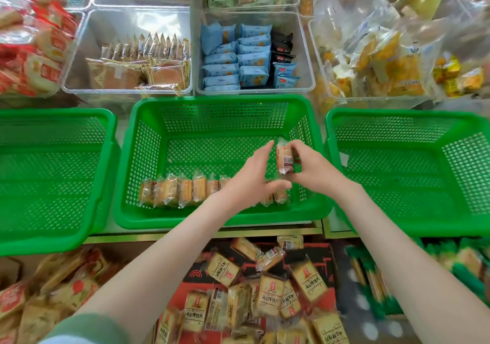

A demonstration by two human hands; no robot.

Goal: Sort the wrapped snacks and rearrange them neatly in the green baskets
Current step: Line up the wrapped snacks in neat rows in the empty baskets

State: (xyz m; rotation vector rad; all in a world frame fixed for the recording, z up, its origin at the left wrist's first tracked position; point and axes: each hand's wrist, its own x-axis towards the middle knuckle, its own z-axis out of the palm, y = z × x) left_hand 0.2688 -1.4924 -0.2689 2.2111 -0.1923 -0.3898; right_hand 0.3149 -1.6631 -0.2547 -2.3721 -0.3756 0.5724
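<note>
From the head view, the step in hand looks like placing. The right hand (310,170) pinches one wrapped snack (285,159) upright between thumb and curled fingers, above the floor of the middle green basket (225,220) at the centre of the frame. The left hand (249,177) is just beside it, fingers straight and thumb spread, gripping nothing; whether its fingertips touch the packet I cannot tell.

Along the near wall of that basket stands a row of snacks (180,191), on edge and side by side, partly hidden behind the left wrist. I'd judge the job as barely begun: the left-frame basket (53,237) and the right-frame basket (397,116) show only bare mesh. The next move calls for setting this packet down on edge in line with the others, with the free hand steadying its neighbours so none topple.

The baskets are glossy rigid plastic with lattice walls. The wrappers are clear crinkly film, likely slippery, over ridged golden biscuits. The loose pile (265,290) at the bottom centre holds flat rectangular packets with tan labels, lying at all angles. Clear tubs (305,59) line the top of the frame
</note>
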